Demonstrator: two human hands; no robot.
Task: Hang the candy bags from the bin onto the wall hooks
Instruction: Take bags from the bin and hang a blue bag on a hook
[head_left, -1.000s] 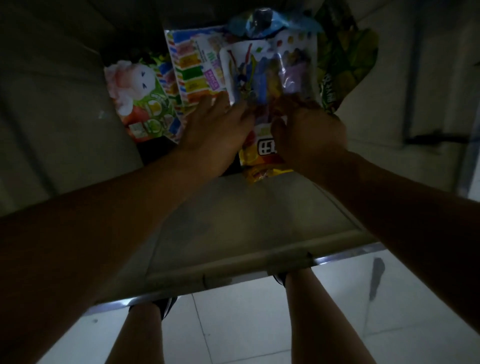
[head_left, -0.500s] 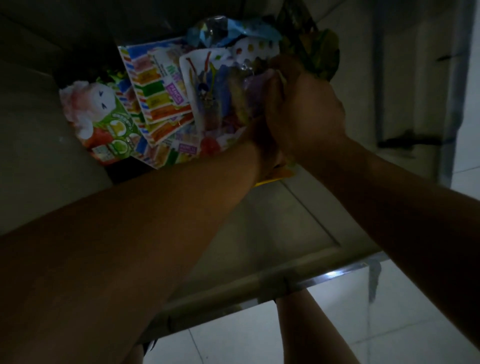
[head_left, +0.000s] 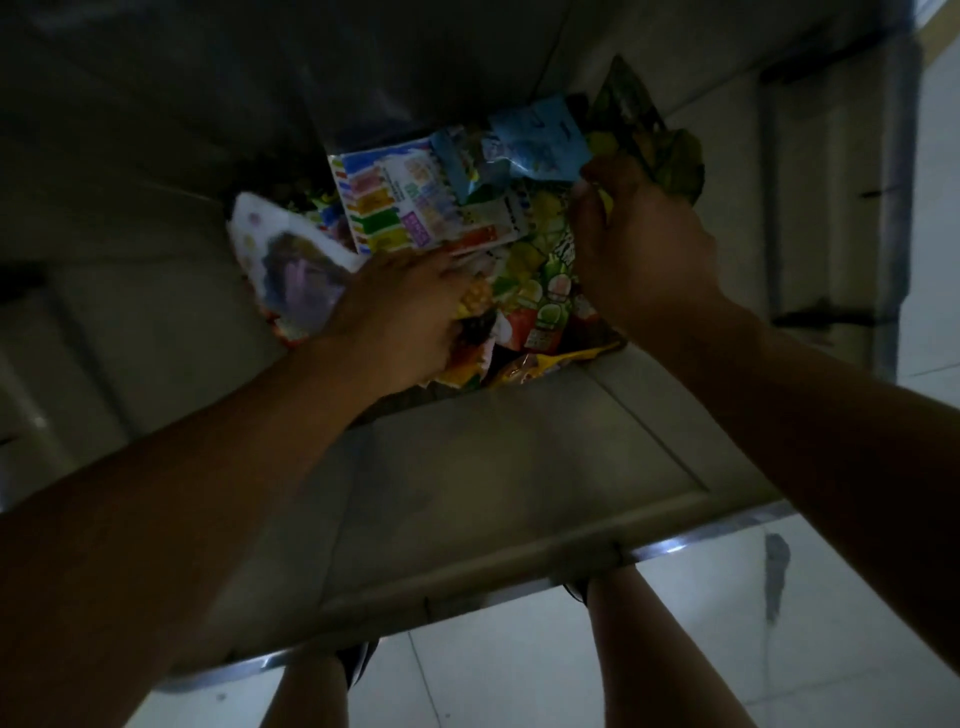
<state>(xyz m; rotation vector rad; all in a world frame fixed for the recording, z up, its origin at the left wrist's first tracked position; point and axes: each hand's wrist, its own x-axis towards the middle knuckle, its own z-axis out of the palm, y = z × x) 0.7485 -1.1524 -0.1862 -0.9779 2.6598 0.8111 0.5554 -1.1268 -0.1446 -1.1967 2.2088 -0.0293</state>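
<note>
My left hand (head_left: 400, 317) flat on bags (head_left: 395, 208), right hand (head_left: 644, 249) pinching green bag (head_left: 550, 270): light, slippery film, best gripped at header.

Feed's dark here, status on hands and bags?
Left hand on candy bags in bin, grip unclear. Right hand pinches one at far side. None lifted out yet.

Left hand (head_left: 400, 312) palm-down, right hand (head_left: 641, 249) with fingers (head_left: 589, 208) curled, arms outstretched.
</note>
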